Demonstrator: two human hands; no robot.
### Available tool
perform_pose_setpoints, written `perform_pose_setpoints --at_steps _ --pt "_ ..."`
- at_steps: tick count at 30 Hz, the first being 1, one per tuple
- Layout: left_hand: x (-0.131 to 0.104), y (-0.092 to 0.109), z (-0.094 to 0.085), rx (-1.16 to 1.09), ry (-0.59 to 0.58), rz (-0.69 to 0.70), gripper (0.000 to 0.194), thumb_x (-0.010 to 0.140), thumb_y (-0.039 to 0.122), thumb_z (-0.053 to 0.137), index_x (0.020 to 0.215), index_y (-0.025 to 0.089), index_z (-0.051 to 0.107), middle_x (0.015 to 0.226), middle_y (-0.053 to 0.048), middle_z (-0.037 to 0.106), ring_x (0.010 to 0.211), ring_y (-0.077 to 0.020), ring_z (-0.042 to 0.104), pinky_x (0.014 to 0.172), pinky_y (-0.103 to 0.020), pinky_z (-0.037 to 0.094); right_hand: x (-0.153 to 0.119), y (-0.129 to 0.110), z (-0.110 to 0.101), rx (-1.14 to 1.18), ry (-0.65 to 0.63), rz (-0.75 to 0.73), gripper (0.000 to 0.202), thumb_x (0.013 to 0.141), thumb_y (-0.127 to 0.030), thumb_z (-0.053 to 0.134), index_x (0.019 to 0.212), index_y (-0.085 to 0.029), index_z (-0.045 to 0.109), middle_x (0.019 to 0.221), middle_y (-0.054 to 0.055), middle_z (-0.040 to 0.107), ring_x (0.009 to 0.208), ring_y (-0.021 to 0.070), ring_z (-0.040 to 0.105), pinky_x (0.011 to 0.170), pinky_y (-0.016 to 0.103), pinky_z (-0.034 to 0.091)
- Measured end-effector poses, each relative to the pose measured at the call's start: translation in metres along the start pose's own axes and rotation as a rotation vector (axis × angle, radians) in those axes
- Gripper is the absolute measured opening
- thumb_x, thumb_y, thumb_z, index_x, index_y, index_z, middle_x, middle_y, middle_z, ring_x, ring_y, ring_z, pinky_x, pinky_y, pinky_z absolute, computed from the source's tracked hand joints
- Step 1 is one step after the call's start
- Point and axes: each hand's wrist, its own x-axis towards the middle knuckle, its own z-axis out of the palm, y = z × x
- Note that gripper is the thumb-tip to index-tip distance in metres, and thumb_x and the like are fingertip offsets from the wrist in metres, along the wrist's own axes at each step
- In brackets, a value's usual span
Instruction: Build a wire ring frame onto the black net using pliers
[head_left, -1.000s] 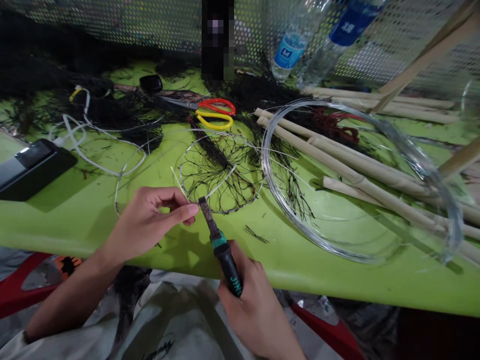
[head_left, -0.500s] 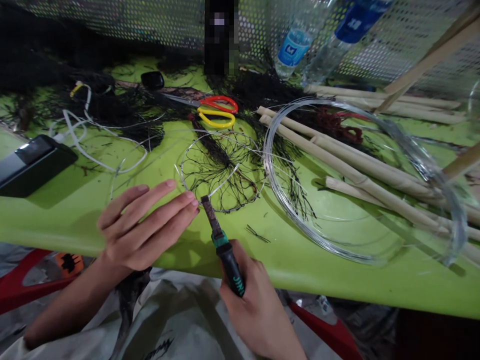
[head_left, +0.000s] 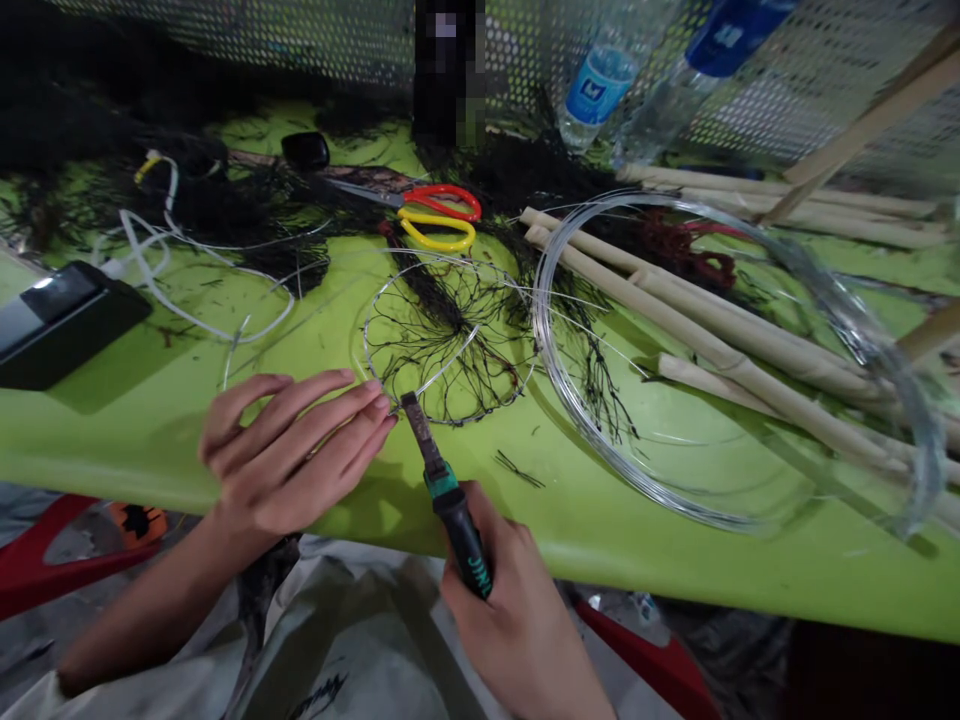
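Note:
A wire ring with black netting (head_left: 457, 330) lies on the green table (head_left: 600, 560). My right hand (head_left: 517, 610) is wrapped round the black and green handle of a pair of pliers (head_left: 431, 450), whose jaws meet the wire at the ring's near left edge. Just left of the jaws, my left hand (head_left: 300, 440) is closed, with its fingertips together at the ring's wire. Its thumb is hidden behind the fingers. A short piece of wire slants up from the jaws across the netting.
Scissors (head_left: 439, 217) with red and yellow handles lie beyond the ring. On the right are a wire coil (head_left: 559, 370), bamboo sticks (head_left: 697, 340) and two bottles. A dark box (head_left: 71, 325), a white cable (head_left: 195, 315) and black netting are on the left.
My left hand's fingers have drawn closer together and bent at the wire. The loose wire ends at the left and right have shifted. The pliers remain at the ring's edge.

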Motion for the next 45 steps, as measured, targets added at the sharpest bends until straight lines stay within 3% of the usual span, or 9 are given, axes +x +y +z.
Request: perform_pose_setpoints --at_steps 5,11,14,18,24,28,35,39,45 --pt "0.0 0.002 0.003 -0.05 -0.01 -0.048 0.032 0.077 0.01 0.086 0.103 0.025 0.074 0.107 0.0 0.083 0.098 -0.0265 0.08 0.083 -0.041 0.058 0.0 0.002 0.0 -0.011 0.005 -0.002 0.028 0.076 -0.006 0.047 0.093 -0.027 0.046 0.073 -0.004 0.055 0.064 0.019 0.05 0.06 0.03 0.032" --pt "0.006 0.017 0.003 -0.27 -0.081 -0.319 0.018 0.089 0.011 0.076 0.096 0.025 0.07 0.095 0.001 0.083 0.088 -0.021 0.08 0.083 -0.039 0.058 -0.001 0.005 0.002 -0.024 0.014 -0.008 0.029 0.077 -0.006 0.046 0.097 -0.027 0.047 0.076 -0.003 0.057 0.068 0.021 0.054 0.061 0.031 0.035" --pt "0.01 0.021 -0.001 -0.449 -0.125 -0.532 0.006 0.094 0.018 0.072 0.094 0.024 0.073 0.089 0.001 0.082 0.08 -0.0171 0.078 0.077 -0.033 0.061 -0.001 0.003 0.002 -0.01 0.013 -0.012 0.028 0.076 -0.006 0.047 0.095 -0.027 0.046 0.076 -0.003 0.057 0.067 0.0199 0.052 0.061 0.031 0.034" --pt "0.015 0.012 -0.003 -0.782 -0.309 -0.841 0.009 0.095 0.031 0.074 0.094 0.024 0.079 0.087 0.0 0.083 0.075 -0.0172 0.079 0.061 -0.024 0.062 0.001 0.0 0.0 0.031 0.009 -0.025 0.028 0.075 -0.004 0.047 0.091 -0.027 0.043 0.07 -0.006 0.051 0.061 0.0173 0.047 0.058 0.03 0.03" --pt "0.02 -0.012 0.007 -1.386 -0.54 -0.941 0.014 0.095 0.029 0.073 0.083 0.022 0.077 0.077 -0.004 0.081 0.063 -0.0201 0.078 0.059 -0.027 0.064 0.001 0.001 -0.002 0.054 -0.004 -0.023 0.027 0.076 -0.004 0.047 0.089 -0.027 0.042 0.067 -0.007 0.047 0.059 0.016 0.044 0.057 0.029 0.028" --pt "0.019 -0.012 0.001 -1.138 -0.516 -0.815 0.005 0.093 0.025 0.072 0.094 0.023 0.076 0.088 -0.002 0.083 0.076 -0.0194 0.08 0.065 -0.026 0.063 0.0 0.002 -0.002 0.093 -0.01 -0.019 0.028 0.075 -0.004 0.048 0.09 -0.027 0.042 0.068 -0.008 0.047 0.059 0.015 0.042 0.057 0.029 0.028" --pt "0.017 0.007 -0.003 -0.244 -0.186 -0.188 0.014 0.091 0.012 0.073 0.101 0.022 0.069 0.097 0.0 0.083 0.086 -0.0189 0.079 0.082 -0.034 0.058 -0.001 0.007 -0.003 0.107 -0.029 -0.006 0.026 0.078 -0.003 0.047 0.088 -0.026 0.041 0.069 -0.007 0.048 0.06 0.0147 0.044 0.057 0.031 0.024" --pt "0.013 0.008 -0.002 -0.184 -0.165 -0.101 0.031 0.087 0.011 0.08 0.114 0.023 0.072 0.109 -0.003 0.083 0.095 -0.0214 0.08 0.084 -0.035 0.06 -0.002 0.008 -0.002 0.117 -0.019 -0.016 0.025 0.079 -0.004 0.046 0.089 -0.026 0.043 0.071 -0.006 0.05 0.062 0.0149 0.045 0.057 0.031 0.024" --pt "0.008 0.001 0.001 -0.206 -0.125 -0.065 0.033 0.084 0.013 0.084 0.114 0.023 0.073 0.106 -0.003 0.083 0.088 -0.0215 0.081 0.077 -0.035 0.061 -0.002 0.006 -0.002 0.124 -0.015 -0.02 0.027 0.077 -0.004 0.045 0.091 -0.027 0.041 0.068 -0.007 0.046 0.06 0.016 0.043 0.057 0.031 0.022"
